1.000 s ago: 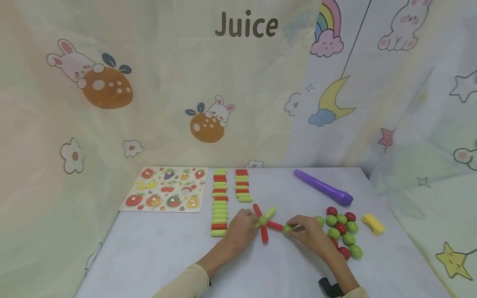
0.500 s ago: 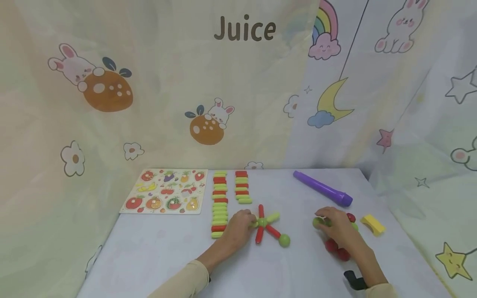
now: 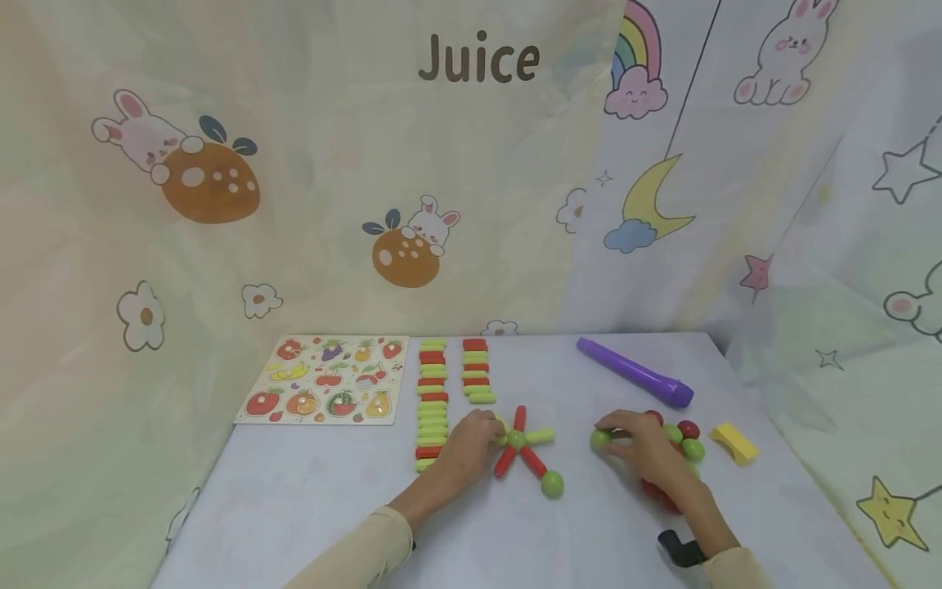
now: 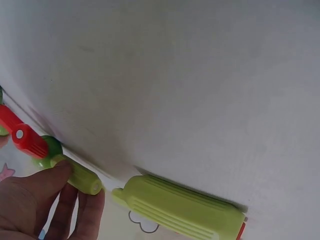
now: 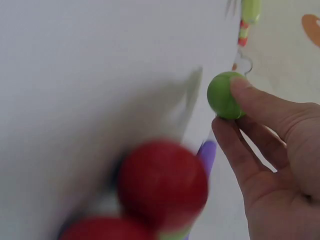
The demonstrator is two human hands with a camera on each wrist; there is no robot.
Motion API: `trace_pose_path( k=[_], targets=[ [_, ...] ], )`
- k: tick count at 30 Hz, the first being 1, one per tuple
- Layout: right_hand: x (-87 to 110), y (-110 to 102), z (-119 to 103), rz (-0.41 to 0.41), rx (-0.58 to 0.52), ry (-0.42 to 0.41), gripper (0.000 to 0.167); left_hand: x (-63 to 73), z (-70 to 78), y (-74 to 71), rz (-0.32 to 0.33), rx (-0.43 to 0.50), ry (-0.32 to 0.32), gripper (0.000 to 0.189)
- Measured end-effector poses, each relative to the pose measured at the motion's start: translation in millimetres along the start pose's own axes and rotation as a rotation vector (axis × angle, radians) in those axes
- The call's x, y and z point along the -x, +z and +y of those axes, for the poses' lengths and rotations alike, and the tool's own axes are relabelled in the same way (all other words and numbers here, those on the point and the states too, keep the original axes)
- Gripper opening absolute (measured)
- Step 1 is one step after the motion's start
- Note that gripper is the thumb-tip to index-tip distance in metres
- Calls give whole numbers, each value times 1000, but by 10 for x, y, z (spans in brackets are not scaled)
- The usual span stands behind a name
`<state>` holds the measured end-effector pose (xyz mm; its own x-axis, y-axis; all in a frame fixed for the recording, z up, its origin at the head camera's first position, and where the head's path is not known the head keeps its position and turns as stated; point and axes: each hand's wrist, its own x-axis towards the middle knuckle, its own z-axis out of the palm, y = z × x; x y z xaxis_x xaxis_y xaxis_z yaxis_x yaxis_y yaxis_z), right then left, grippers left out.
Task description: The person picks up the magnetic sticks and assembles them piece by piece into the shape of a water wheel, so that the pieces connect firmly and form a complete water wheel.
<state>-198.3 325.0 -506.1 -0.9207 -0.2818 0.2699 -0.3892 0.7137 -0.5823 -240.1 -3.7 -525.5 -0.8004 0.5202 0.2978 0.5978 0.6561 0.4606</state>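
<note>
My left hand [image 3: 471, 446] pinches a light-green rod [image 4: 82, 177] between thumb and fingers. That rod joins a green hub ball [image 3: 517, 440], from which red and green rods spread like a star on the table. One red rod [image 3: 533, 462] points to the lower right and ends in a green ball [image 3: 552, 484]. To the right, my right hand [image 3: 648, 450] holds another green ball [image 5: 222, 95] at its fingertips, close to the pile of red and green balls [image 3: 692, 450] that the hand partly covers.
Red and green rods lie in two columns [image 3: 432, 401] left of the star, the longer one beside my left hand. A fruit puzzle board [image 3: 401, 384] lies at the back left. A purple stick [image 3: 633, 372] and a yellow block [image 3: 734, 443] lie to the right.
My right hand has let go of the ball on the red rod, moved right to the pile, and come back slightly left with another green ball. The star has turned clockwise.
</note>
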Motion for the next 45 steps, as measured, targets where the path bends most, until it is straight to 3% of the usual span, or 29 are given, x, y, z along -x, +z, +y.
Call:
trace_pose_path(
  k=[3, 8, 17, 29, 38, 45],
  targets=[
    [-82, 124, -42, -31, -126, -23, 31, -16, -17, 10, -7, -17, 16, 18],
    [-195, 293, -73, -64, -198, -34, 30, -41, -27, 31, -24, -46, 35, 19],
    [-255, 391, -56, -52, -149, -6, 30, -94, -13, 49, -18, -58, 53, 16],
    [-151, 373, -74, -49, -267, -11, 31, -108, -31, 54, -31, -119, 85, 14],
    [-135, 322, -138, -68, -292, 25, 29, -94, -41, 10, -27, -90, 120, 17],
    [-69, 376, -87, -56, -269, 39, 29, -7, 50, -52, -49, 21, 51, 20]
  ],
)
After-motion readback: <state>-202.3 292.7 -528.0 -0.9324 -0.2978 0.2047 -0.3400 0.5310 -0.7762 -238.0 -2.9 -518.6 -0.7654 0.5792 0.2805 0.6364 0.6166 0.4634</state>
